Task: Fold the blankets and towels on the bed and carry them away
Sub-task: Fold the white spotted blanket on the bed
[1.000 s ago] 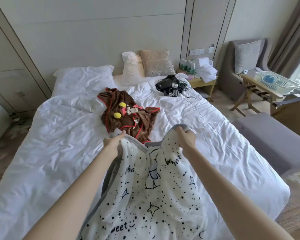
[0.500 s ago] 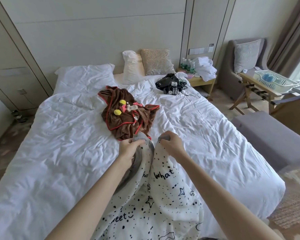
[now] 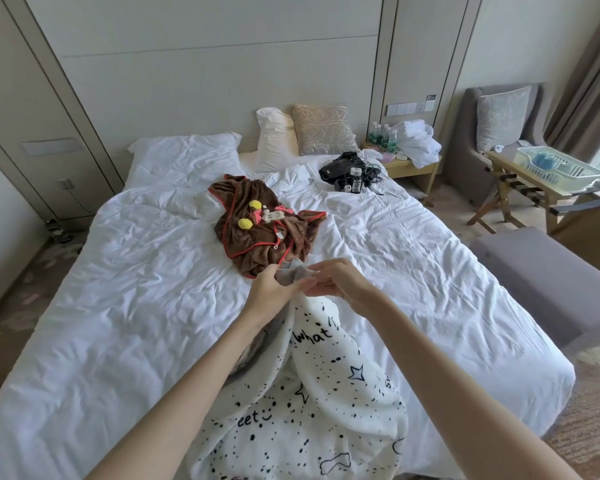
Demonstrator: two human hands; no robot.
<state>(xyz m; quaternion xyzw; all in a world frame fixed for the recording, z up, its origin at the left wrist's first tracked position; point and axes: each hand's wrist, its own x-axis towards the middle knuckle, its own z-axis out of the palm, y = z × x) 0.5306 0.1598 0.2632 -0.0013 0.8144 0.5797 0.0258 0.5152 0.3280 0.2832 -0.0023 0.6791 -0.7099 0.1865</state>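
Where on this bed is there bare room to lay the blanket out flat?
The bed has a bare left half, from the brown towel to the left edge. A smaller bare strip lies right of the towel, below the black cables. Crowded: the middle and by the pillows.

Two arms show, each bare from the hand back to the picture's lower edge; the left hand (image 3: 272,289) is bare, its fingers slim, its wrist narrow just behind it; the left forearm (image 3: 187,393) behind that wrist is bare and smooth, looking broader the farther it lies from the hand; the right hand (image 3: 343,284) is bare too, with slender fingers and a narrow wrist; the right forearm (image 3: 447,375) behind it is bare likewise; the nails are too blurred to tell anything about them.
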